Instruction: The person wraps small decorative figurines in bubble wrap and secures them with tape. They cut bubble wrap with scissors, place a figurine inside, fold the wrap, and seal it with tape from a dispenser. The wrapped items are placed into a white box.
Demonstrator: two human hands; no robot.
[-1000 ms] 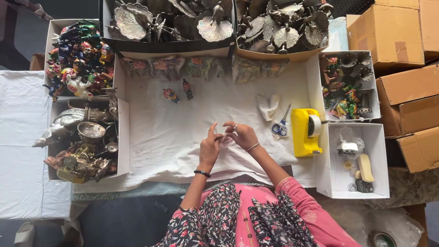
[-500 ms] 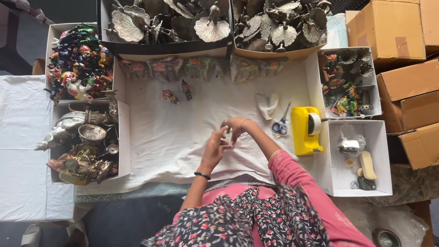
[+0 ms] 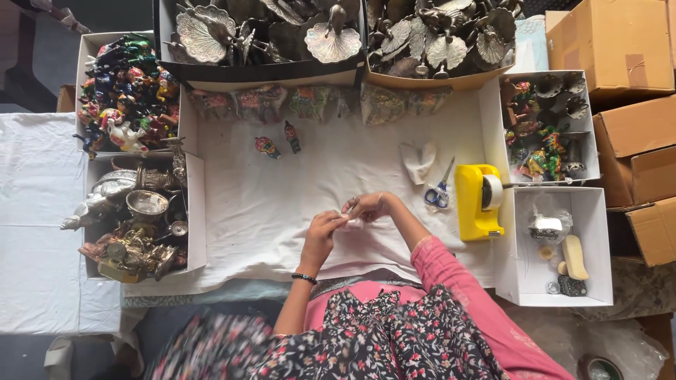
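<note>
Small pale item [image 3: 354, 223] — pinched between left hand [image 3: 322, 233] and right hand [image 3: 367, 206].

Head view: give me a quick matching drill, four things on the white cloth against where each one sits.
Things:
1. yellow tape dispenser
2. blue-handled scissors
3. two small painted figurines
4. small pale item

Places:
A. between the left hand and right hand
B. far part of the cloth, left of centre
C. against the white boxes on the right
D. just left of the dispenser

Pairs: 1-C, 2-D, 3-B, 4-A
</note>
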